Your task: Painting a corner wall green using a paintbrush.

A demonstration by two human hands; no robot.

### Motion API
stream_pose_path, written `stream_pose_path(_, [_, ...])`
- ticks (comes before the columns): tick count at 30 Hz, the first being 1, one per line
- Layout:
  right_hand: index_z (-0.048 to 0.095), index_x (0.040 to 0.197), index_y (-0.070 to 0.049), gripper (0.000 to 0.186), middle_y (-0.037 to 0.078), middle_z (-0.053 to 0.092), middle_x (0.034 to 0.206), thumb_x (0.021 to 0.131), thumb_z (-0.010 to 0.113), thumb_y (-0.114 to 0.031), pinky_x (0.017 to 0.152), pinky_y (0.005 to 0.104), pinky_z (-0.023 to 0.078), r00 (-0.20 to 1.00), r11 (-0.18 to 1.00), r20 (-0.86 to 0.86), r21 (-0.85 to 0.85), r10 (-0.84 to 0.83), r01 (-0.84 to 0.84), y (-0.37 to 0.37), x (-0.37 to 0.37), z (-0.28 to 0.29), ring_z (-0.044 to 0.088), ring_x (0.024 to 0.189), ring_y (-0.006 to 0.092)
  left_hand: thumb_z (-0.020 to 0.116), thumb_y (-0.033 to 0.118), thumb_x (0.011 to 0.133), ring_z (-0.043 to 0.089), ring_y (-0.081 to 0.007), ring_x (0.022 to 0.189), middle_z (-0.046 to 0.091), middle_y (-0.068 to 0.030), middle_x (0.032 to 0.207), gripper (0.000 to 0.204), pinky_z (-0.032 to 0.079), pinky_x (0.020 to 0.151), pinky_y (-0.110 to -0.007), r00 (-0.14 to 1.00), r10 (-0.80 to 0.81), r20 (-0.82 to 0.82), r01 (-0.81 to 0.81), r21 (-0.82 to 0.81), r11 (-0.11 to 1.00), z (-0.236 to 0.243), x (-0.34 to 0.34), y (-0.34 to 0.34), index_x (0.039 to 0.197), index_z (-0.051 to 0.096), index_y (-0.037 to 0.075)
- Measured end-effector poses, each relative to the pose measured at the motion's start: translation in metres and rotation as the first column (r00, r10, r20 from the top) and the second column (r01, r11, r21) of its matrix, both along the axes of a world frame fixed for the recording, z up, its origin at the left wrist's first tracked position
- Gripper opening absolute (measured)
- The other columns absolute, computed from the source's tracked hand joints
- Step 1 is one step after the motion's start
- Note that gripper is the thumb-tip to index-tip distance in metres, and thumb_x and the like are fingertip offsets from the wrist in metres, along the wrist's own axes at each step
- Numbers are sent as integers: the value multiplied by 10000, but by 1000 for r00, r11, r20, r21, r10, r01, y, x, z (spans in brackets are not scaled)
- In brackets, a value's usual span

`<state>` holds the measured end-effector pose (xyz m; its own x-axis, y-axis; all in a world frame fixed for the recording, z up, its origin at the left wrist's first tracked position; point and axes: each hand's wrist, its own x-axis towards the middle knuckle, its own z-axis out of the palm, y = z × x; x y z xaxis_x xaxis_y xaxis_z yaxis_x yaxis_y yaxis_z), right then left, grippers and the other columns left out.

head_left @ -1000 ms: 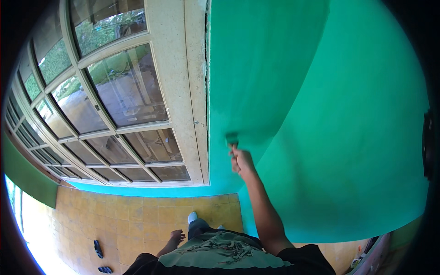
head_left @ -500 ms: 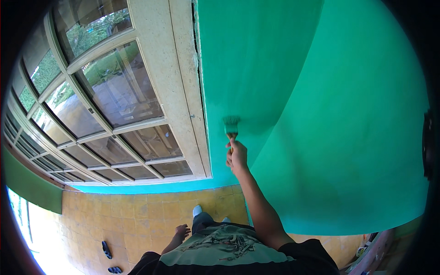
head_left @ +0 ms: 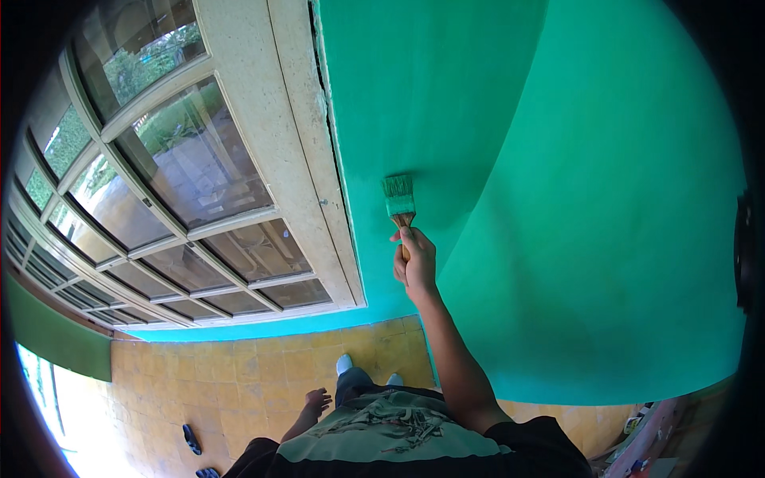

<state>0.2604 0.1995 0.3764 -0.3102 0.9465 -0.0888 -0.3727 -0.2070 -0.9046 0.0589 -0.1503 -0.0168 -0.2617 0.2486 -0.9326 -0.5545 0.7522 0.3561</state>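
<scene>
My right hand (head_left: 416, 261) is closed round the wooden handle of a flat paintbrush (head_left: 399, 199), held bristles up. Green paint coats the brush, and its bristle tip lies at the turquoise-green wall (head_left: 374, 103), between the white window frame (head_left: 291, 119) and the inner corner. Whether the bristles touch the paint surface is hard to tell, though their shadow falls close beside them. Low at my side, my left hand (head_left: 319, 400) hangs with its fingers apart and nothing in it.
A second green wall (head_left: 621, 199) curves away on the right. Yellow floor tiles (head_left: 239, 382) lie below, with a pair of dark sandals (head_left: 191, 440) at the lower left. Assorted items (head_left: 637, 430) sit at the lower right beyond the wall's end.
The paintbrush has moved a little upward along the wall, and more of its painted bristles and handle shows. My left hand stays where it was. The view has shifted slightly.
</scene>
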Motion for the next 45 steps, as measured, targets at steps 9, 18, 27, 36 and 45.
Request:
stream_pose_path(9, [534, 943, -71, 296, -6, 380, 494, 969, 508, -365, 332, 294, 202, 985, 941, 104, -326, 135, -94, 19, 9, -59, 223, 309, 103, 563, 240, 890, 672, -267, 823, 686, -141, 969, 241, 474, 641, -382, 998, -52, -42, 54, 48, 997, -8, -9, -8, 1072, 574, 82])
stream_pose_path(18, [527, 965, -43, 254, 23, 439, 543, 968, 502, -296, 315, 292, 202, 989, 988, -34, -53, 146, -147, 25, 7, 64, 266, 301, 100, 585, 229, 881, 675, -262, 791, 686, -147, 954, 251, 478, 615, -374, 997, -73, -33, 74, 53, 996, -15, -10, 0, 1078, 573, 74])
stream_pose_path(27, [520, 968, -42, 249, 30, 446, 552, 957, 505, -290, 311, 282, 206, 996, 981, 40, -182, 74, -65, 22, 7, -54, 273, 302, 100, 564, 230, 895, 679, -246, 795, 689, -145, 973, 227, 486, 628, -372, 1000, 10, 14, -11, 75, 997, -19, -10, 6, 1063, 589, 79])
stream_pose_path(36, [499, 927, -59, 164, 31, 447, 555, 934, 498, -223, 328, 296, 193, 980, 964, 82, -214, 181, -160, 27, 2, 23, 258, 313, 108, 561, 238, 904, 673, -263, 825, 682, -153, 1001, 242, 482, 647, -391, 1000, -20, -1, 20, 76, 997, -12, -17, 22, 1088, 576, 81])
stream_pose_path(45, [524, 1053, -48, 266, 23, 443, 536, 957, 529, -295, 307, 277, 214, 975, 981, -126, 74, 185, -177, 9, 1, 4, 265, 286, 107, 563, 250, 893, 675, -248, 792, 687, -141, 976, 261, 478, 613, -361, 999, 44, -16, -43, 39, 998, -8, -13, 14, 1091, 573, 81])
